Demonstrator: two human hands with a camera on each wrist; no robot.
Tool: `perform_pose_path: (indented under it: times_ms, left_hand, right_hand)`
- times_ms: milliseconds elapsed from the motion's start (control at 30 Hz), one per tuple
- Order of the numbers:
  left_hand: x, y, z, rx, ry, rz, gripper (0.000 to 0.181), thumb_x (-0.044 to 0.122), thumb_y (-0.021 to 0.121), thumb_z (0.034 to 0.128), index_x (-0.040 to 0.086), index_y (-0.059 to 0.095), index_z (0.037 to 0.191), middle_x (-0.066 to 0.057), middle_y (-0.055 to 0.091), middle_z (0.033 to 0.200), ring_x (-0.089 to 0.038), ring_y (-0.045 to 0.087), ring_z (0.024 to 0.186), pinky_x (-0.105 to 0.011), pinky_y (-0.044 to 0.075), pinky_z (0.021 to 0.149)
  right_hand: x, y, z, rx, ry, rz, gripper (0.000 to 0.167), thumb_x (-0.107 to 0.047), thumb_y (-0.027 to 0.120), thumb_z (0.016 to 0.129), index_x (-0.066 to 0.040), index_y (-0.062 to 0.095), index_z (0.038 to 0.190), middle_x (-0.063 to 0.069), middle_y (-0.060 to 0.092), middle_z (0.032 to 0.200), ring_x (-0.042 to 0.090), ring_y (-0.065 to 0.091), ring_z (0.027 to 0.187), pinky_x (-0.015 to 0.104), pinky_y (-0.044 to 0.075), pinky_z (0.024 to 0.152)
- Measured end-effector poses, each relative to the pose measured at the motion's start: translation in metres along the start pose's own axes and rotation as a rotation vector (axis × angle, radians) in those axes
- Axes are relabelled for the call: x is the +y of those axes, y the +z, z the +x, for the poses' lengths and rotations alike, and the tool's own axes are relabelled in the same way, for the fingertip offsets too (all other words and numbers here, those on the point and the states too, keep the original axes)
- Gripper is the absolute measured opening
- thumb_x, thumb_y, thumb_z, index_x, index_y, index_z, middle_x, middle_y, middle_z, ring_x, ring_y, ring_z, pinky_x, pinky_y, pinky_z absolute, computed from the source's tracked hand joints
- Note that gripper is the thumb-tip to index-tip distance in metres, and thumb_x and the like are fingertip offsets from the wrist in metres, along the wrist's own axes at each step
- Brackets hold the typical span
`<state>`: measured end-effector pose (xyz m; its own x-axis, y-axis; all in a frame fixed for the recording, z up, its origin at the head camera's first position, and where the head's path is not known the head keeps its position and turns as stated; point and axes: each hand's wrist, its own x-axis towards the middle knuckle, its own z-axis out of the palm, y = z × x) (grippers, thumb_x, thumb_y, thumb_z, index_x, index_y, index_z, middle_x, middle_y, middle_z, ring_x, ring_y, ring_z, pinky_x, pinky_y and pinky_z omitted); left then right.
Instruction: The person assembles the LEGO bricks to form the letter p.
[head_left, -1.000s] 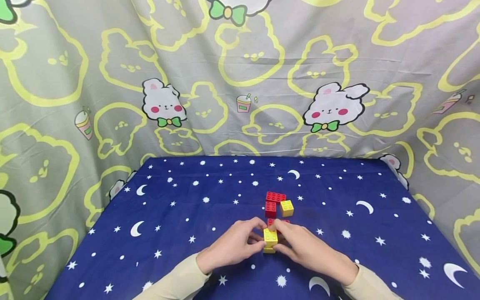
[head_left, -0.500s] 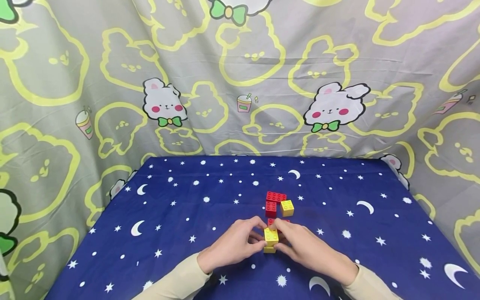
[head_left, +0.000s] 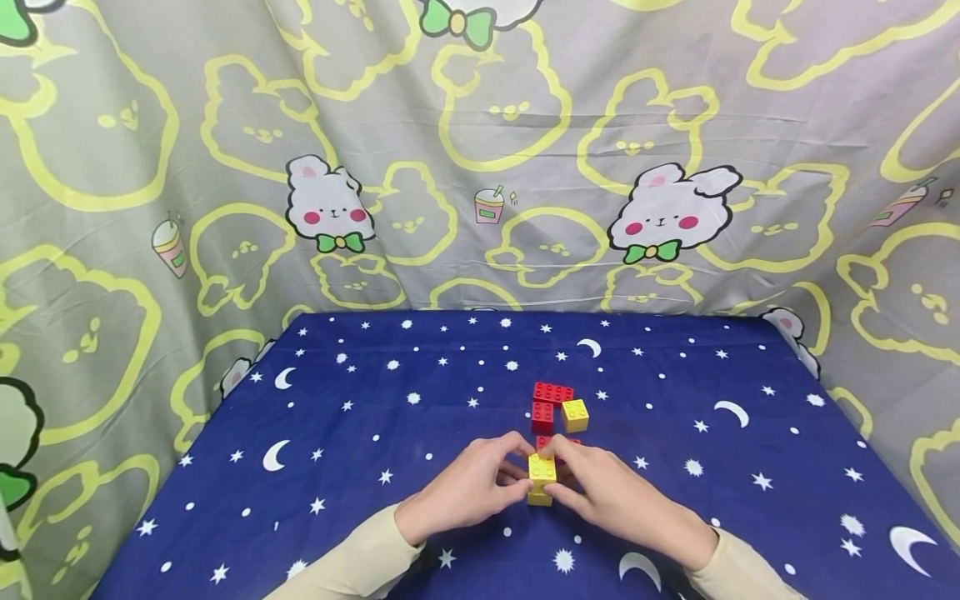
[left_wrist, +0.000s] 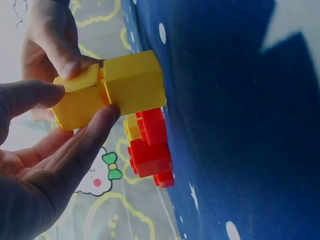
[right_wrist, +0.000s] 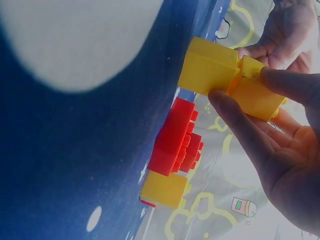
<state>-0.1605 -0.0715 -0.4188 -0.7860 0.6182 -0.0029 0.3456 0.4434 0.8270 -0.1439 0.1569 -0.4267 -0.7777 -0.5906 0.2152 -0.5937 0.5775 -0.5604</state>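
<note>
Both hands' fingers (left_wrist: 80,157) (right_wrist: 245,130) pinch the upper yellow brick (head_left: 542,472); only wrist views show the gap beneath (left_wrist: 103,86).

The near blocks (head_left: 542,473) are yellow; the blocks beyond (head_left: 542,417) are red, bar one yellow block (head_left: 575,415) at right. The navy tablecloth (head_left: 442,383) has white moons, stars and dots. The grey curtain (head_left: 420,125) bears yellow outlines and white rabbits (head_left: 330,198) with green bows (head_left: 341,242). Both sleeves (head_left: 363,554) are cream.

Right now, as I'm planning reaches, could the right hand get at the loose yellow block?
Probably yes, once freed: the right hand holds the upper yellow block, but the loose yellow block beyond has its top uncovered.
</note>
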Motion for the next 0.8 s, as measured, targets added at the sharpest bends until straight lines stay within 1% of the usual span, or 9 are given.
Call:
perform_pose_path:
  times_ms: [167, 300, 533, 800]
  left_hand:
    - [-0.0017, 0.0007, 0.0004, -0.002, 0.015, 0.006, 0.027, 0.008, 0.074, 0.0934, 0.014, 0.064, 0.117, -0.007, 0.072, 0.119, -0.002, 0.072, 0.093, -0.017, 0.058, 0.076]
    - [-0.0017, -0.0004, 0.0005, -0.005, 0.016, 0.001, 0.026, 0.008, 0.074, 0.0936, 0.014, 0.064, 0.117, -0.007, 0.073, 0.119, -0.002, 0.072, 0.093, -0.017, 0.058, 0.076]
    - [-0.0031, -0.0013, 0.0015, -0.003, 0.002, 0.031, 0.024, 0.01, 0.071, 0.0955, 0.013, 0.063, 0.118, -0.008, 0.073, 0.118, -0.002, 0.072, 0.093, -0.015, 0.056, 0.074]
    - [-0.0021, -0.0015, 0.001, -0.004, 0.008, 0.041, 0.022, 0.01, 0.072, 0.0953, 0.013, 0.062, 0.114, -0.008, 0.072, 0.119, -0.002, 0.072, 0.092, -0.015, 0.056, 0.075]
  right_hand:
    - [0.0013, 0.0016, 0.0, 0.027, 0.004, 0.024, 0.03, -0.018, 0.077, 0.093, -0.02, 0.056, 0.113, -0.003, 0.072, 0.104, 0.006, 0.072, 0.092, 0.029, 0.061, 0.079]
    - [0.0024, 0.0024, 0.0002, 0.042, -0.001, 0.045, 0.029, -0.017, 0.077, 0.092, -0.02, 0.057, 0.113, -0.003, 0.072, 0.103, 0.005, 0.072, 0.09, 0.026, 0.061, 0.078]
    - [0.0007, 0.0025, 0.0011, 0.032, 0.036, 0.042, 0.028, -0.021, 0.076, 0.094, -0.019, 0.059, 0.115, -0.001, 0.072, 0.103, 0.004, 0.071, 0.085, 0.027, 0.061, 0.075]
    - [0.0043, 0.0013, 0.0016, 0.019, 0.011, 0.073, 0.028, -0.019, 0.077, 0.093, -0.018, 0.06, 0.115, -0.001, 0.073, 0.103, 0.004, 0.072, 0.086, 0.025, 0.061, 0.076]
